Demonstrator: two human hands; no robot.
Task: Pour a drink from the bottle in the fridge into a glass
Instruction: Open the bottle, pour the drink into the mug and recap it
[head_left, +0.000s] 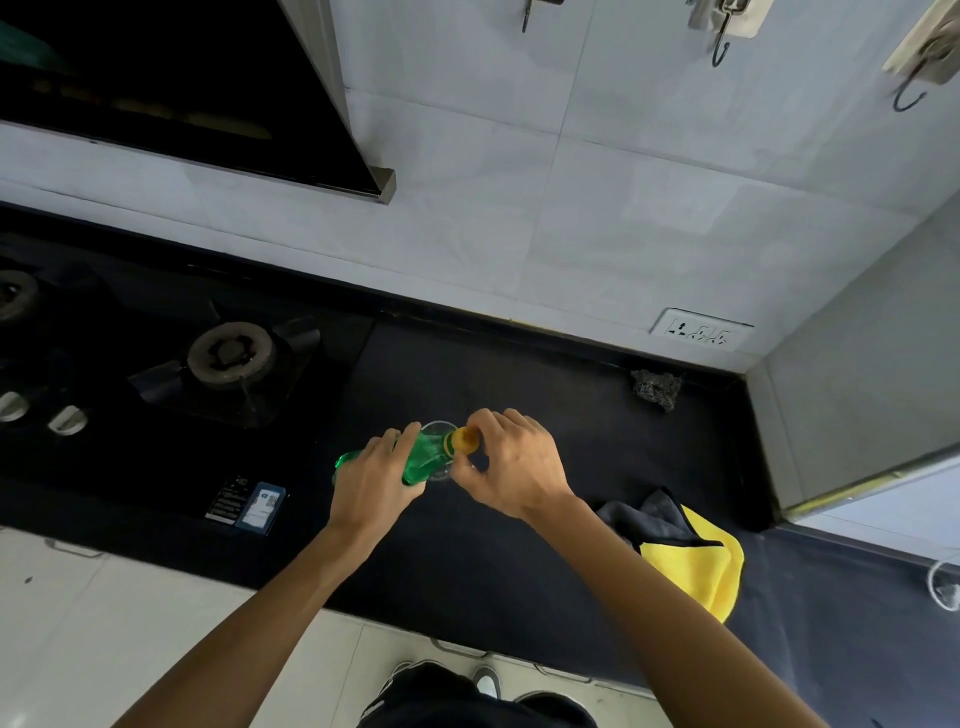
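Hands (371, 480) (511, 465) grip bottle (428, 454) over glass (438, 430), cloth (696, 566) nearby.

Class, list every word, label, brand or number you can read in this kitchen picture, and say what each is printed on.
No text is readable.
Dark sticker on the hob: print too small.
Blue card beside it: blurred.
Green bottle in the left hand: no label visible.
Yellow cap at the right hand: no print visible.
Socket: symbols only.

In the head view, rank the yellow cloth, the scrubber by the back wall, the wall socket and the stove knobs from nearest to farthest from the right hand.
From the right hand:
1. Yellow cloth, on its right, at the counter's front.
2. Scrubber, right, at the back of the counter.
3. Wall socket, above the scrubber.
4. Stove knobs, far left.
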